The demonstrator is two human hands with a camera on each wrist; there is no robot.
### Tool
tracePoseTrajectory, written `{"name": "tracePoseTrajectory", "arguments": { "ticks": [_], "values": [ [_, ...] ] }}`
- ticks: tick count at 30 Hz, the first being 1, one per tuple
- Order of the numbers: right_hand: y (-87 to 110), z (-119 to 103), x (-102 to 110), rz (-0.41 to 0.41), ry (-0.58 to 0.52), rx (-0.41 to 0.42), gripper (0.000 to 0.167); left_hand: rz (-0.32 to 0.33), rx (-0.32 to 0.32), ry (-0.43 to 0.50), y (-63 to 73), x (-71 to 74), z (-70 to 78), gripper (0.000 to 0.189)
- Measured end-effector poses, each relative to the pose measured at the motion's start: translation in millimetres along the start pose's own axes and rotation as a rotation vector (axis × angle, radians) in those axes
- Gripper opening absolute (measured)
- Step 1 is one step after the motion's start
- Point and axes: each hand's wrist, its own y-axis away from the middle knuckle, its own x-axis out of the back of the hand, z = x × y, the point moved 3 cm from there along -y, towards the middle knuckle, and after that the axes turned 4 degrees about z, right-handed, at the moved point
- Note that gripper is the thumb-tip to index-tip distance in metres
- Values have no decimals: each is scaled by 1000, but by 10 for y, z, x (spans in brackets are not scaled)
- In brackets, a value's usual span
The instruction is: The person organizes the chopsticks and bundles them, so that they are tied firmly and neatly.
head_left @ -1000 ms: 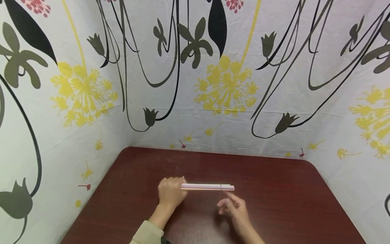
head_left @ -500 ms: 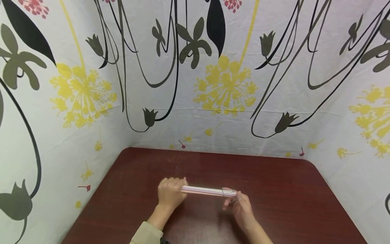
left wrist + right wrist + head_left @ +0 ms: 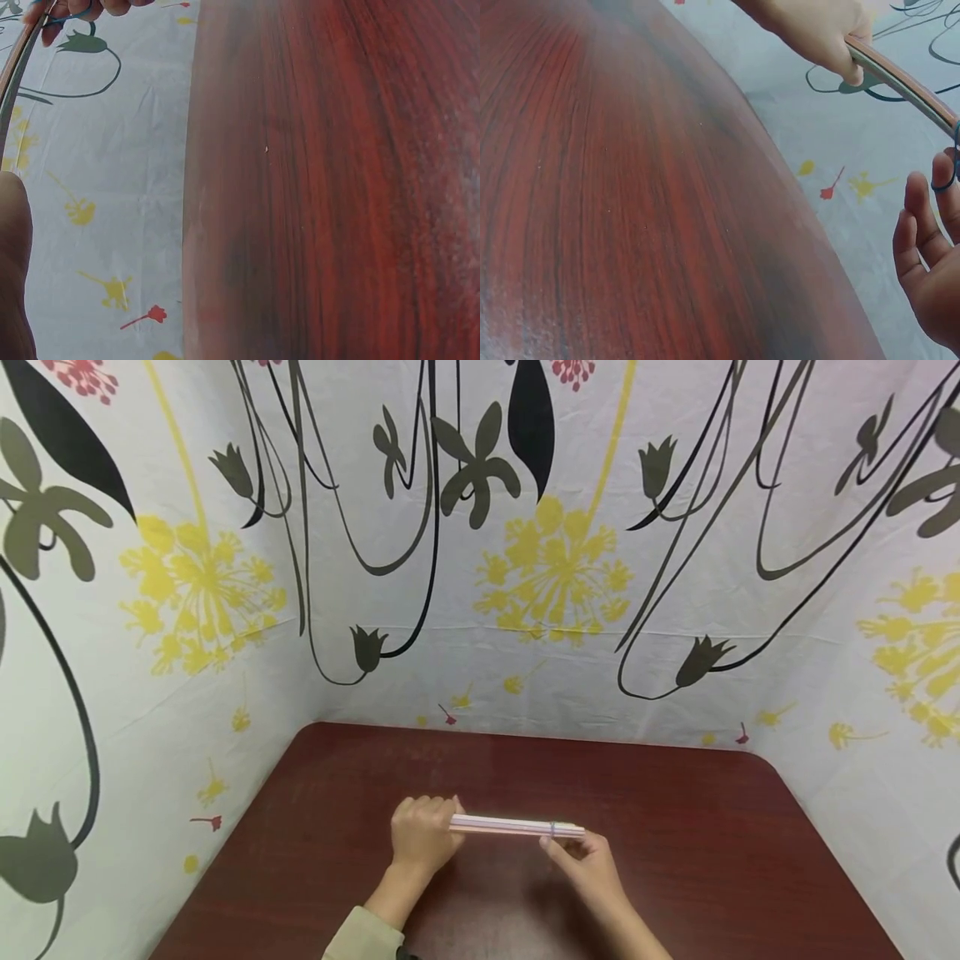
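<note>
My left hand [image 3: 422,831] grips one end of a bundle of thin, pale, straight sticks [image 3: 510,825] and holds it level above the table. Near the bundle's right end runs a thin blue elastic band [image 3: 552,829]. My right hand [image 3: 596,868] is at that end, thumb on the near side by the band. In the right wrist view, a loop of the band [image 3: 945,187] hangs over a fingertip of the right hand [image 3: 937,277], while other fingers stand loosely bent. The left wrist view shows only part of the sticks [image 3: 16,71]. The exact kind of sticks cannot be told.
A dark red-brown wooden table [image 3: 675,827] with rounded far corners lies under both hands. White cloth [image 3: 420,593] printed with flowers and stems stands behind it and at both sides.
The right hand went from below the band to the bundle's right end, then shifted its thumb to the near side. The bundle's right end dipped, then rose slightly. The left hand keeps its grip.
</note>
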Motion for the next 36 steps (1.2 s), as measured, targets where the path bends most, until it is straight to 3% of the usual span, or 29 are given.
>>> {"name": "tracePoseTrajectory", "arguments": {
  "ticks": [4, 11, 15, 18, 22, 26, 28, 30, 32, 34, 36],
  "values": [
    [-21, 12, -4, 45, 5, -11, 5, -15, 19, -15, 10, -3, -11, 34],
    [14, 22, -8, 201, -66, -27, 19, -4, 65, -42, 14, -2, -72, 32],
    [45, 56, -51, 125, -19, 8, 12, 0, 67, -53, -13, 7, -108, 33],
    [50, 72, -86, 18, 54, 137, 9, -24, 73, -64, -25, 10, -125, 34],
    [56, 50, -120, -77, 233, 473, 13, -93, 111, -80, -8, 11, -153, 33],
    [114, -29, -165, -84, 408, 806, 7, -204, 143, -100, 31, -7, -168, 35],
    [151, -66, -189, -63, 444, 901, 20, -248, 163, -103, 55, -16, -171, 38],
    [177, -86, -209, -15, 450, 960, 35, -273, 191, -93, 73, -19, -172, 42],
    [194, -70, -218, 43, 411, 968, 49, -284, 214, -79, 83, -19, -173, 45],
    [204, -34, -217, 111, 337, 915, 56, -283, 225, -67, 81, -13, -170, 47],
    [220, 9, -210, 177, 254, 781, 54, -273, 217, -65, 72, -6, -166, 46]
  ]
}}
